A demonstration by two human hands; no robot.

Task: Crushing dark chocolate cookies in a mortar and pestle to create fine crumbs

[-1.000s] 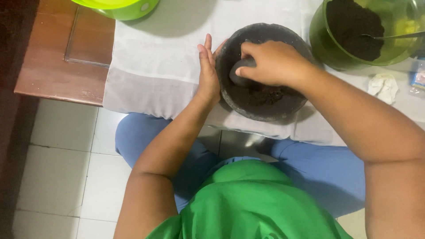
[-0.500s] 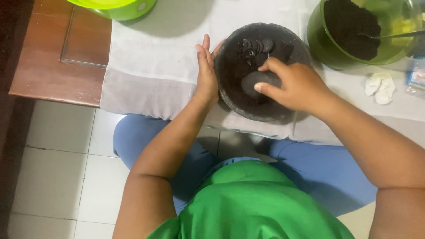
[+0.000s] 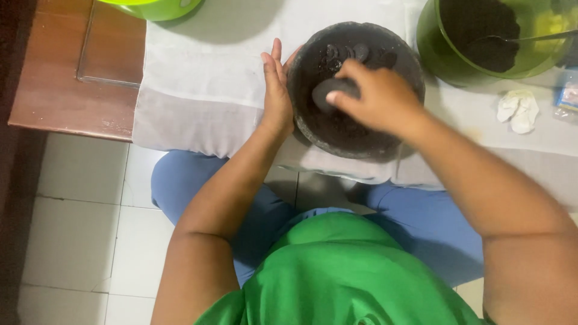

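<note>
A wooden table (image 3: 72,90) carries a white cloth (image 3: 211,78). On the cloth, a dark stone mortar (image 3: 337,135) sits against the left hand's fingers (image 3: 272,72); a green bowl (image 3: 439,54) and a crumpled white scrap (image 3: 518,109) lie beyond the right hand's fingers (image 3: 355,72).

Right hand (image 3: 376,96) slid the dark pestle (image 3: 328,93) toward the mortar's (image 3: 361,138) far-left side, uncovering its near half

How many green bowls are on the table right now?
2. One green bowl holding dark powder and a spoon sits at top right beside the stone mortar; the other green bowl is cut off at the top edge, left.
</note>
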